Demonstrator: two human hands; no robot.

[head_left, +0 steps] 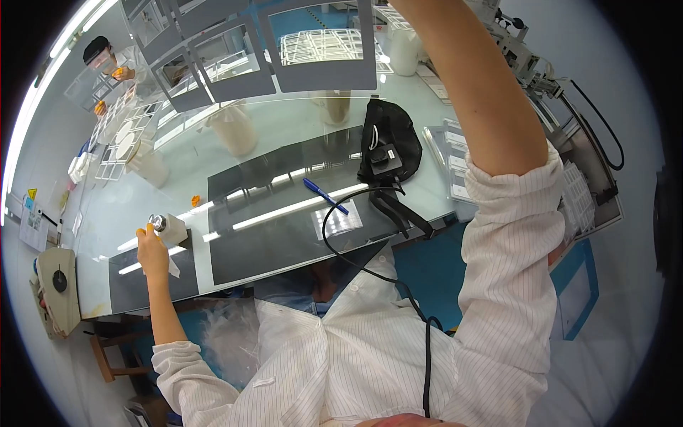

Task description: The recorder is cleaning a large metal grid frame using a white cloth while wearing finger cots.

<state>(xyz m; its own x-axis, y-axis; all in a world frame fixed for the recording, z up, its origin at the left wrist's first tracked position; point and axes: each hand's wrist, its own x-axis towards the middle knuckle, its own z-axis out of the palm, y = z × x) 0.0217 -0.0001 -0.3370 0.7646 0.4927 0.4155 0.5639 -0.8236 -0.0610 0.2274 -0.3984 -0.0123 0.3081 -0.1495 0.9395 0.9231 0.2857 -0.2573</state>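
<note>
My left hand (153,250), with orange covers on its fingertips, is over a small dark sheet at the left of the table. Its fingers are closed, and a white piece of cloth or paper (173,268) sticks out beside them. Right next to the fingers is a white bottle (171,229) with a metal top. My right arm (491,92) stretches up past the top edge, so the hand is out of sight. A grey sheet with rectangular windows (324,77) stands raised at the top; what holds it does not show.
A large dark glossy sheet (284,249) covers the table's middle, bearing a blue pen (326,196). A black pouch (405,139) with a cable lies to its right. Behind are white tubs (233,132) and racks (128,139). Another person (117,64) works at the far left.
</note>
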